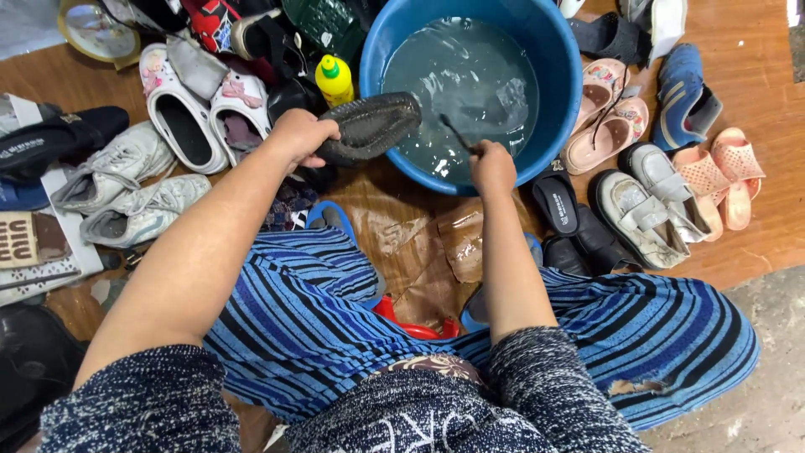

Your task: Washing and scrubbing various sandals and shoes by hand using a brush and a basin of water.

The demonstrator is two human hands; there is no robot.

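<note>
Hands: dark shoe (369,126) gripped by left hand (298,134), brush handle (457,134) by right hand (490,164) | step: scrubbing over blue basin (553,75) | next: firm strokes needed.

The blue basin (553,75) is cut off by the top edge; the brush (457,134) is blurred.

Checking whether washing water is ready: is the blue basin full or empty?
Partly full: the blue basin holds cloudy, rippled water well below its rim.
</note>
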